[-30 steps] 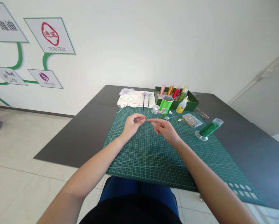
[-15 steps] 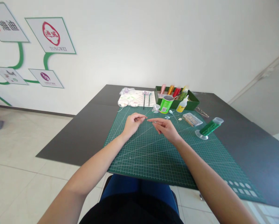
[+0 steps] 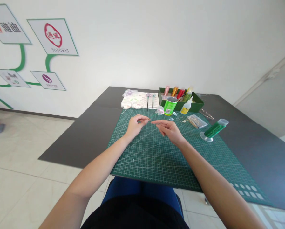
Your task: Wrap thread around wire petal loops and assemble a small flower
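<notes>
Above the green cutting mat (image 3: 154, 156), my left hand (image 3: 135, 124) is closed in a pinch of thumb and forefinger. Whatever sits at its fingertips is too small to name. Just to the right, my right hand (image 3: 170, 129) has its forefinger stretched toward the left fingertips and its thumb pressed in. A short, thin sliver shows at its fingers, too fine to identify. The two sets of fingertips are close, with a narrow gap between them. Beyond the hands stand a green can (image 3: 170, 106) and a clear spool (image 3: 159, 110).
A yellow-labelled glue bottle (image 3: 186, 107) stands before a dark green box (image 3: 197, 105) of coloured rolls. To the right are a clear case (image 3: 196, 121), pliers (image 3: 206, 114) and an upright green wire spool (image 3: 214, 129). Two dark-stemmed pieces (image 3: 147, 103) lie on white packaging (image 3: 141, 97).
Both hands keep nearly the same pose above the mat, with only slight shifts at the fingertips. The whole view has moved a little; the objects on the table stay put.
</notes>
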`<state>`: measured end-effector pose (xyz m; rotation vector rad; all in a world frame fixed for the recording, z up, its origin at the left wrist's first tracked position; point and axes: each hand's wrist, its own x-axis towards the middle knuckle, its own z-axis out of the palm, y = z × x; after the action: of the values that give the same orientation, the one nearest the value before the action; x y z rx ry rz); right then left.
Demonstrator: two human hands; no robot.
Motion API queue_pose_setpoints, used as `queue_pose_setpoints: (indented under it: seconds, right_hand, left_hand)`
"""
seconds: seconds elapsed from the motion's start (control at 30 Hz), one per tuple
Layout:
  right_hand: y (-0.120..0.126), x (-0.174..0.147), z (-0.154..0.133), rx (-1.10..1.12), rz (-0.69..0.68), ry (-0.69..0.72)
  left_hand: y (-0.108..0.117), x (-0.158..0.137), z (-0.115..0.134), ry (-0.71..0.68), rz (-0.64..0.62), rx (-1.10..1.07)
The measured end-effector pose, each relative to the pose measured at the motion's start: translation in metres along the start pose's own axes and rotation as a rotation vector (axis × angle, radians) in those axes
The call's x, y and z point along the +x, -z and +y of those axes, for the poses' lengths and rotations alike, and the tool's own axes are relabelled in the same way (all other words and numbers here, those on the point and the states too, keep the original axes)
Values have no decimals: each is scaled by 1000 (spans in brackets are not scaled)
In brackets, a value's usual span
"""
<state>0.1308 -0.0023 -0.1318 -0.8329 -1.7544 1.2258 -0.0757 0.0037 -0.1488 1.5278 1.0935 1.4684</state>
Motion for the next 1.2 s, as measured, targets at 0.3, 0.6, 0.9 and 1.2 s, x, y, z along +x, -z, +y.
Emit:
queue_pose_setpoints:
  seconds: [0.3, 0.6, 0.9, 1.2]
  right_hand:
    - [0, -1, 2, 8, -2, 3]
    - [0, 0, 7, 30, 12, -14]
    - [0, 0, 7, 43, 15, -6]
    - [0, 0, 5, 37, 11, -9]
  left_hand:
    - [0, -1, 1, -5, -15, -2]
    - [0, 0, 3, -8, -19, 22]
    - [0, 1, 2, -27, -23, 42]
    - [0, 0, 4, -18, -38, 36]
